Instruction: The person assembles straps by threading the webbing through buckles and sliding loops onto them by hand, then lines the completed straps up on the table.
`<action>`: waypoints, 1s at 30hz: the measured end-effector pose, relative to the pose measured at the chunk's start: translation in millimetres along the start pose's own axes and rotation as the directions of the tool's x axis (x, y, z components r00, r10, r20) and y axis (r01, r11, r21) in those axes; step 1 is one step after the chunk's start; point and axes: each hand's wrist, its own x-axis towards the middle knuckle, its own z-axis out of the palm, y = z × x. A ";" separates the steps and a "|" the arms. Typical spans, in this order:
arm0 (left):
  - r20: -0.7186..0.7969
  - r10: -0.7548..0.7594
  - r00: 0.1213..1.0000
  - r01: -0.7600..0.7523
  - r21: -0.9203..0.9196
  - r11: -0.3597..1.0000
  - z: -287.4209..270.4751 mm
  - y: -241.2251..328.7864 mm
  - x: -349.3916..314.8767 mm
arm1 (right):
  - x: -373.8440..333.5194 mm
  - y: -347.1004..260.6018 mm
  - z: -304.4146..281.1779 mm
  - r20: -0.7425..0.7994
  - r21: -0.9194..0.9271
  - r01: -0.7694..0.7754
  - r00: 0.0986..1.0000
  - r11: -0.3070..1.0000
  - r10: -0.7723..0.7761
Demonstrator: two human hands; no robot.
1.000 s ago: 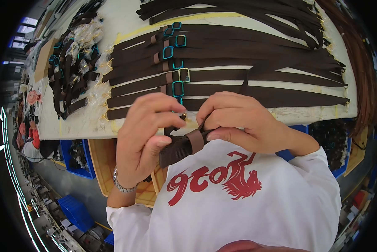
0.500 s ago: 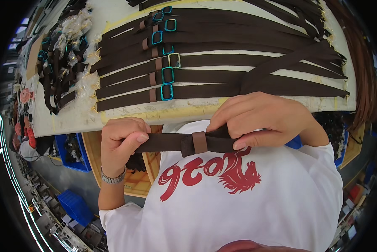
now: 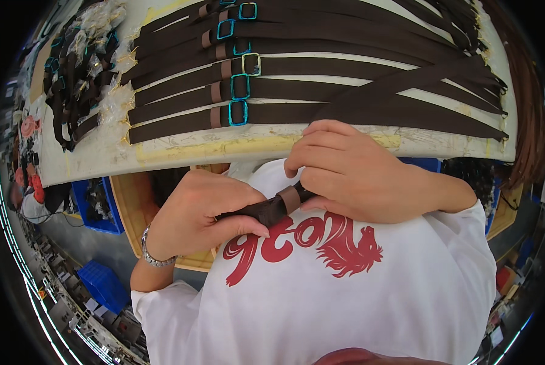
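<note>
Between my two hands, in front of my chest, is a dark brown strap (image 3: 271,211) with a lighter brown loop (image 3: 289,199) around it. My left hand (image 3: 214,210) pinches the strap between thumb and fingers just left of the loop. On the loop's other side my right hand (image 3: 351,173) grips the strap, its fingers curled and partly hiding it. Past my hands, several similar straps (image 3: 369,114) lie side by side on the table, with brown loops and square buckles (image 3: 238,113), most edged in blue.
The pale table (image 3: 181,149) has yellow tape along its near edge. Tangled straps and clear plastic wrap (image 3: 96,36) lie at its left. Brown strips (image 3: 524,115) hang at the right. Below stand a blue bin (image 3: 97,207), a wooden box (image 3: 132,201) and a blue crate (image 3: 104,286).
My left hand has moved right along the strap, close to the loop. The strap has turned from level to slanting, its right end higher. The view has shifted slightly.
</note>
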 end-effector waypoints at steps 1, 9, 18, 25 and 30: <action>0.022 -0.010 1.000 0.009 0.019 1.000 -1.4 -1.6 -0.5 | -1.2 1.2 5.4 0.049 0.124 -0.040 0.998 0.992 0.034; 0.111 -0.055 0.992 0.066 -0.095 0.993 -11.5 -27.9 -20.2 | -11.3 9.4 -6.9 0.129 0.666 -0.103 0.991 0.739 0.022; 0.011 0.072 0.997 -0.072 0.000 0.997 13.3 -17.3 0.7 | -3.5 -0.6 4.2 0.062 0.459 -0.041 0.998 0.887 0.014; -0.071 0.098 0.993 -0.087 0.146 0.985 22.9 -19.5 2.4 | -3.1 0.0 11.6 0.099 0.465 -0.191 0.982 0.865 0.163; -0.188 0.247 0.951 -0.207 0.208 0.956 37.1 -32.5 4.1 | -0.7 14.6 12.0 0.218 0.714 -0.316 0.948 0.624 0.231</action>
